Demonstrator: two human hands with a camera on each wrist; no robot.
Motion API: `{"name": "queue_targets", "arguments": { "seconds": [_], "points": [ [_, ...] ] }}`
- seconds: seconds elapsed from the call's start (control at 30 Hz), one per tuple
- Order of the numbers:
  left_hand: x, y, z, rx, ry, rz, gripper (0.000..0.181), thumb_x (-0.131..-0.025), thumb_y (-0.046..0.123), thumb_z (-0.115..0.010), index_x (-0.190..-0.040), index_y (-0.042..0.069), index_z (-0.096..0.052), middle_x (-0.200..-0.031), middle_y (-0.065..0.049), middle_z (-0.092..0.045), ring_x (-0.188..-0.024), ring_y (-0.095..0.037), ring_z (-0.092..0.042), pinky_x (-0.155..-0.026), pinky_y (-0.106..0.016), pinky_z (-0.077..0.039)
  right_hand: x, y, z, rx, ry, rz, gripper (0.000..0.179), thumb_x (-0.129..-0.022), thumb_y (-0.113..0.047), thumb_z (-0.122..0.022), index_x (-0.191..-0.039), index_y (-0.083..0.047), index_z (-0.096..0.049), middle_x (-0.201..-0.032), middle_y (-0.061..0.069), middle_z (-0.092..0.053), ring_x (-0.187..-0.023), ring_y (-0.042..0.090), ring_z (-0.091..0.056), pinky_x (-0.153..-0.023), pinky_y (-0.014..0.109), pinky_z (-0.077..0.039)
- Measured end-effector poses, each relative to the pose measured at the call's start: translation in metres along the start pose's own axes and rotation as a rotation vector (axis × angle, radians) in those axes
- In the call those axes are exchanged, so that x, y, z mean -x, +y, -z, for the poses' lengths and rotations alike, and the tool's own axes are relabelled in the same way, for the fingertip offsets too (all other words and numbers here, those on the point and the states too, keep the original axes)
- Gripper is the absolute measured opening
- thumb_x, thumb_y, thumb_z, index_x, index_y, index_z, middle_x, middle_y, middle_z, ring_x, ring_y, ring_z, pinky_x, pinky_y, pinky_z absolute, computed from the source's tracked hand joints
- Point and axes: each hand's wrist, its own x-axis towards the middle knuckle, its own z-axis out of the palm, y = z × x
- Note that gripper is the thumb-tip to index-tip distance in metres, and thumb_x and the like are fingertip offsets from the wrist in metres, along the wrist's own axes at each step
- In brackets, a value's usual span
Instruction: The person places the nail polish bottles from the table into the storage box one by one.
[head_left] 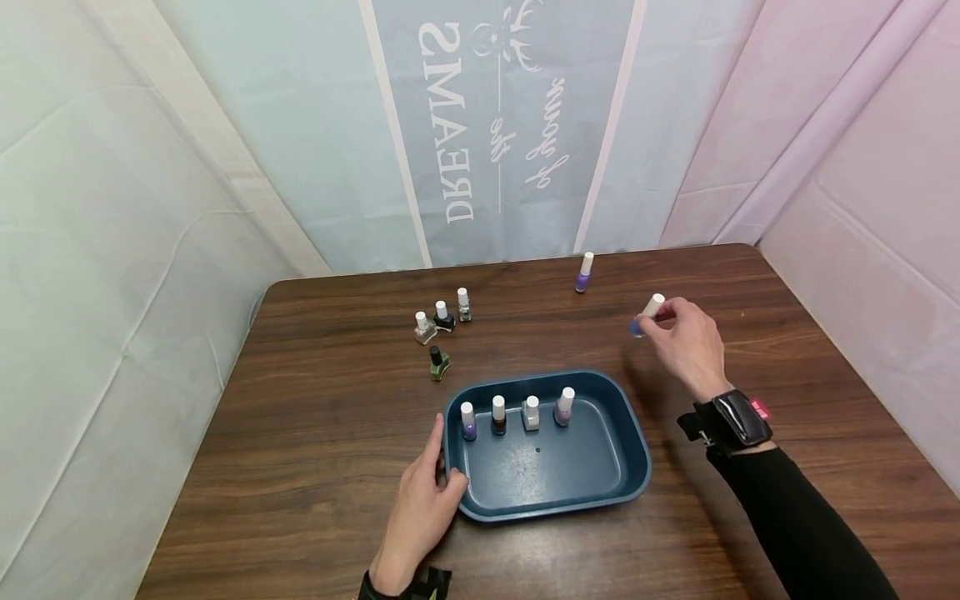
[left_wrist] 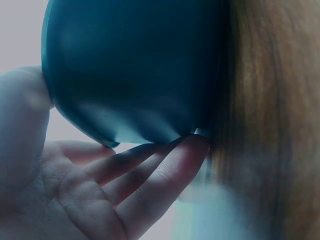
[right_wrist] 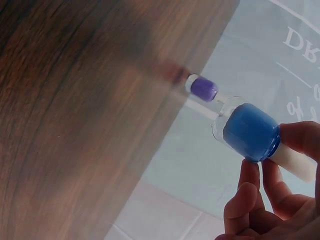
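Observation:
My right hand pinches a blue nail polish bottle by its white cap and shoulder, thumb on one side and fingertips on the other. In the head view the bottle leans slightly, cap up, over the table's right part. At the dark blue tray, my left hand grips the left side, its thumb over the rim and fingers along the outer wall. Inside the tray, a row of white-capped nail polish bottles stands near the back: purple, dark, whitish and pale mauve.
Near the table's back edge stands another purple nail polish bottle. Left of it are a clear bottle, a black bottle, a glittery bottle and a green black-capped bottle. Fabric walls border the brown table.

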Motion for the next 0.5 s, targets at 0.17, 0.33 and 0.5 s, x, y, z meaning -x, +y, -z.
{"name": "queue_targets", "arguments": {
  "seconds": [0.17,0.33,0.5],
  "points": [
    [0.001,0.000,0.000,-0.011,0.003,-0.001,0.079,-0.083,0.015,-0.056,-0.155,0.022,-0.023,-0.140,-0.010,-0.051,-0.065,-0.009,-0.044,-0.068,-0.024,-0.041,0.004,-0.005,0.002,-0.008,0.007,0.038,0.041,-0.094,-0.037,-0.057,-0.108,0.002,-0.060,-0.103,0.022,-0.062,-0.082,0.031,-0.055,-0.064,0.034,-0.037],
    [0.001,0.000,0.000,-0.011,0.006,-0.007,0.079,-0.083,0.015,-0.056,-0.155,0.020,-0.023,-0.140,-0.010,-0.052,-0.065,-0.009,-0.044,-0.068,-0.024,-0.041,0.006,-0.008,0.005,-0.003,0.007,0.055,0.039,-0.093,-0.036,-0.058,-0.106,0.001,-0.061,-0.101,0.021,-0.063,-0.079,0.029,-0.055,-0.062,0.033,-0.037],
    [0.001,-0.001,0.000,-0.014,0.025,-0.023,0.079,-0.082,0.014,-0.056,-0.154,0.019,-0.026,-0.123,-0.006,-0.057,-0.063,-0.007,-0.042,-0.068,-0.024,-0.040,0.010,-0.012,0.008,-0.008,-0.004,0.073,0.038,-0.092,-0.037,-0.059,-0.104,-0.001,-0.062,-0.100,0.020,-0.063,-0.075,0.026,-0.054,-0.060,0.032,-0.037]
  ]
}}
